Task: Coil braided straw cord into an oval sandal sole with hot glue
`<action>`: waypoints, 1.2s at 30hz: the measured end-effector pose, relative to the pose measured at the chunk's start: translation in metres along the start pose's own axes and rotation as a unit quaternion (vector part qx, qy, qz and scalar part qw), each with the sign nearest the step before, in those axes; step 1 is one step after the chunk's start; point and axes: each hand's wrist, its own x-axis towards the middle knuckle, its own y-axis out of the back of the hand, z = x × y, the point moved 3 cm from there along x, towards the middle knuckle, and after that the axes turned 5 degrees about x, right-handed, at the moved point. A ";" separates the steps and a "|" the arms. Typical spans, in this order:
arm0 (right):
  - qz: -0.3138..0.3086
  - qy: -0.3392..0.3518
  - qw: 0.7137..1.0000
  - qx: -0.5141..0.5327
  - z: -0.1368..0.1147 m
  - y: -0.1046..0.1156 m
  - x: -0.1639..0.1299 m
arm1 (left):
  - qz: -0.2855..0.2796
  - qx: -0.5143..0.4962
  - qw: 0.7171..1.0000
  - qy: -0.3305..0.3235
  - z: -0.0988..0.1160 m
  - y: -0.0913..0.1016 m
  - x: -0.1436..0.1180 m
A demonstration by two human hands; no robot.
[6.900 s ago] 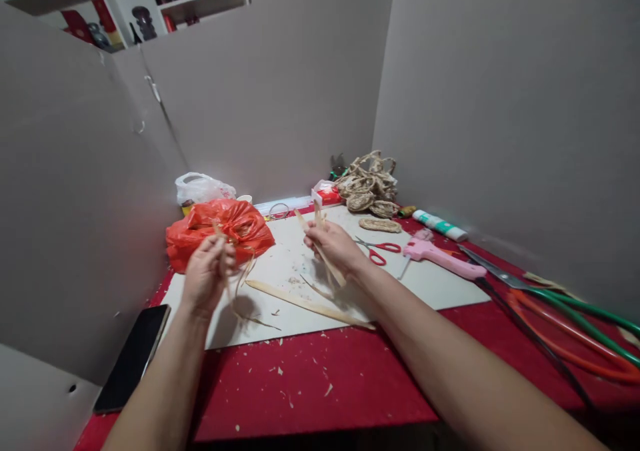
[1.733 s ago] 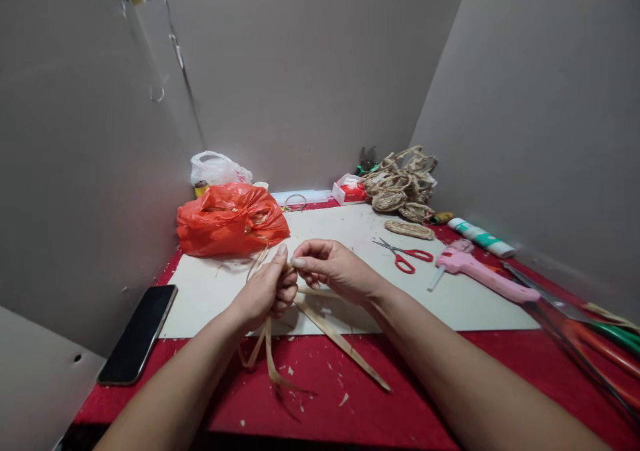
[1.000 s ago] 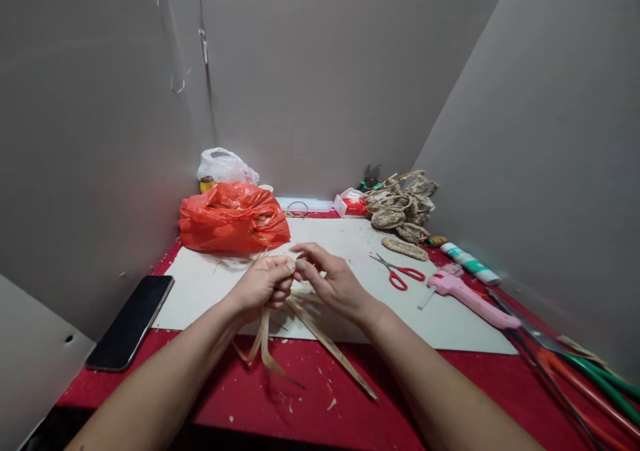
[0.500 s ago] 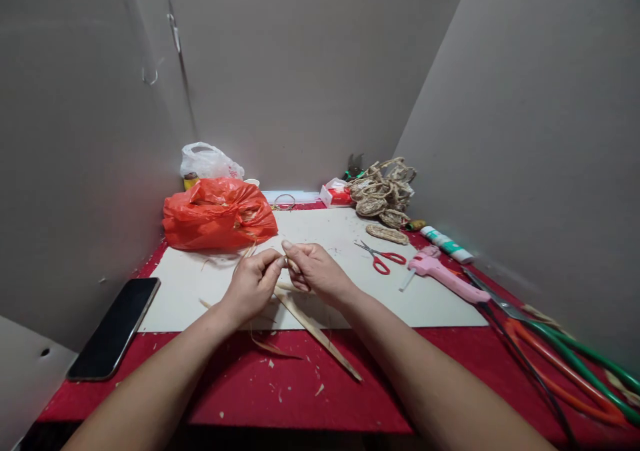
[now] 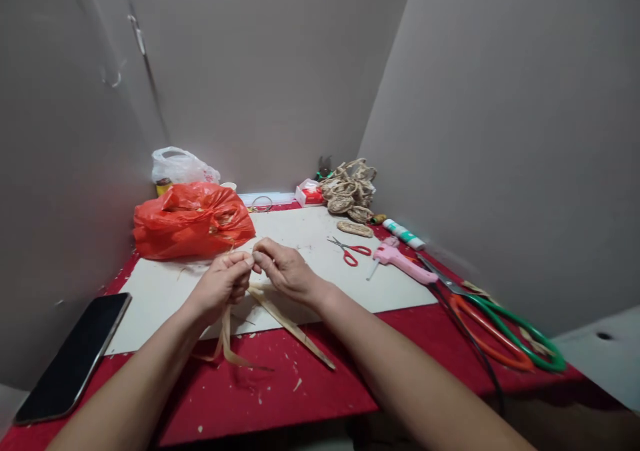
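My left hand (image 5: 227, 281) is closed, its thumb and forefinger pinched together. From beneath it pale, dry plant-fibre strips (image 5: 226, 341) hang down over the front edge of the white board (image 5: 310, 228). My right hand (image 5: 283, 269) meets it fingertip to fingertip, also in a pinch; whatever lies between those fingers is mostly hidden. A wider dry strip (image 5: 290, 323) lies slanting below the hands, from the board onto the red cloth (image 5: 280, 404). Just behind my left hand sits a crumpled red plastic bag (image 5: 193, 221).
Right of the hands lie red-handled scissors (image 5: 350, 250), a pink glue gun (image 5: 405, 264) and large shears (image 5: 493, 324). Coiled braided cord (image 5: 347, 191) is piled at the back. A phone (image 5: 73, 358) rests at the left; grey walls (image 5: 250, 71) enclose the table.
The view has swung right, so everything sits further left in the picture. Pale strips now hang more plainly below my left hand. Both hands remain pinched together.
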 end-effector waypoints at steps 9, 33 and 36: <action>0.009 -0.011 0.999 -0.043 0.001 0.004 0.003 | 0.037 0.059 0.997 -0.024 -0.004 -0.002 0.003; 0.200 -0.240 0.938 0.153 0.046 0.014 0.011 | 0.254 0.422 0.831 -0.258 0.013 0.001 -0.010; 0.275 -0.264 0.915 0.133 0.065 0.028 0.008 | 0.318 0.356 0.836 -0.272 0.020 0.005 -0.030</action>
